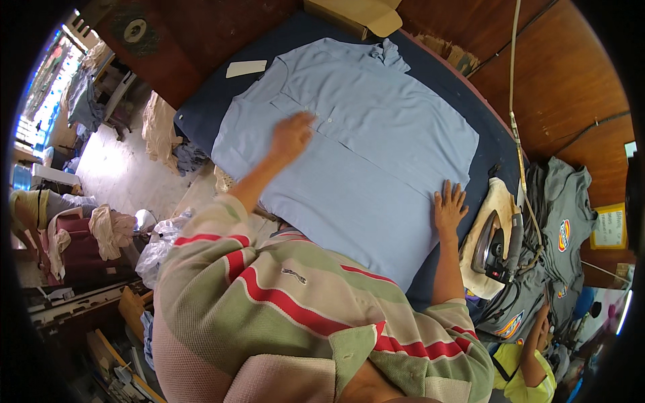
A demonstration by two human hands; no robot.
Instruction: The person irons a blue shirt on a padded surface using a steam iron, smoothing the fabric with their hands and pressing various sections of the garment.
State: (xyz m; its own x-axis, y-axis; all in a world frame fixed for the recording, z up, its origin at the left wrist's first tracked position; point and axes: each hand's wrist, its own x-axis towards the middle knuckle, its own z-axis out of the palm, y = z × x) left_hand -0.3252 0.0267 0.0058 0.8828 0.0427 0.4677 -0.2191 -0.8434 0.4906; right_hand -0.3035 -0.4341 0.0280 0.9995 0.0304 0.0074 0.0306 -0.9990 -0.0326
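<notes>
On the dark blue ironing pad [201,107], both hands lie flat and spread on a light blue shirt [363,154]: left hand [291,136] near its button placket, right hand [449,208] at its edge. Beyond the shirt's collar sits a tan cardboard box [356,13]; beside its sleeve, a white card [246,68]. An iron [496,247] rests just right of the shirt.

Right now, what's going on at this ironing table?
A person has a light blue shirt spread flat on a dark blue padded table. The left hand lies open near the button placket, and the right hand presses flat on the shirt's right edge. An iron rests, unheld, on a cloth pad to the right.
</notes>
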